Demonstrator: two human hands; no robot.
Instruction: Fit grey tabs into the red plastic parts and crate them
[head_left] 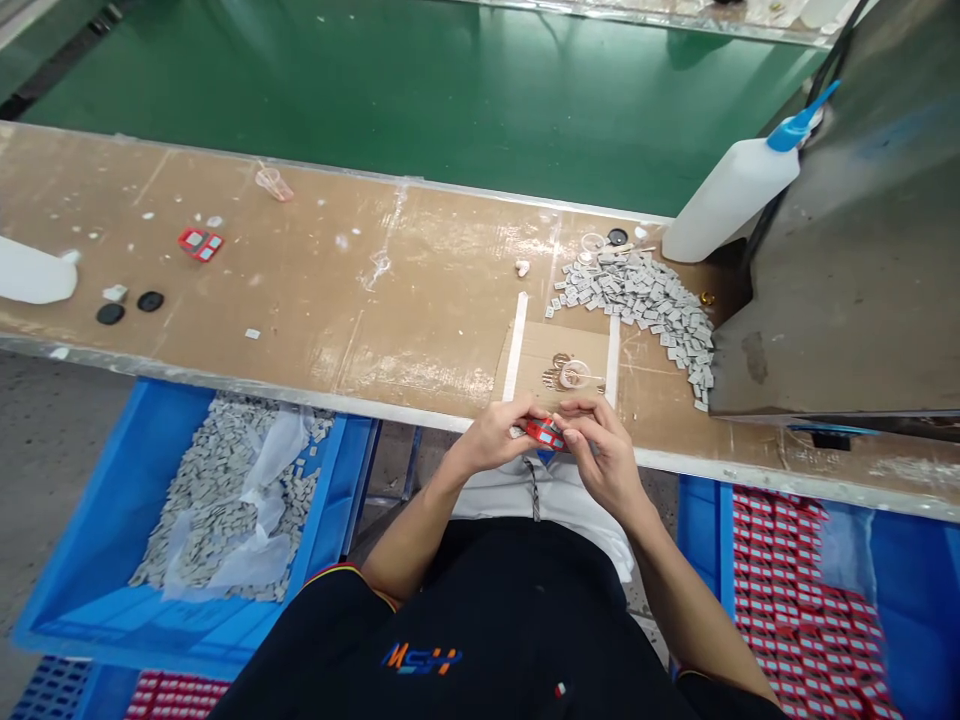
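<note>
Hands close in low over the front edge of the long tan worktop: the left hand and the right hand are both curled shut, their fingers pinching a small red-and-white rectangular piece between them, just above the edge. Directly ahead of them lies a flat brown cardboard sheet, flanked by two strips of white tape, and on it sits a small clear round ring beside some brown marks. Just beyond and to the right spreads a curved heap of small grey rectangular tiles, running up to a dark grey metal panel. A white plastic squeeze bottle with a blue nozzle lies tilted against that panel. Farther left on the worktop are a clear plastic cup on its side, a loose red-and-white piece, two round black discs, and a white plastic bottle at the edge of view. Below the worktop, on the person's left, a blue plastic crate holds a mass of grey tiles and a crumpled clear bag; on the right, another blue plastic crate is packed with red-and-white pieces. Beyond the worktop stretches a green-topped bench.
</note>
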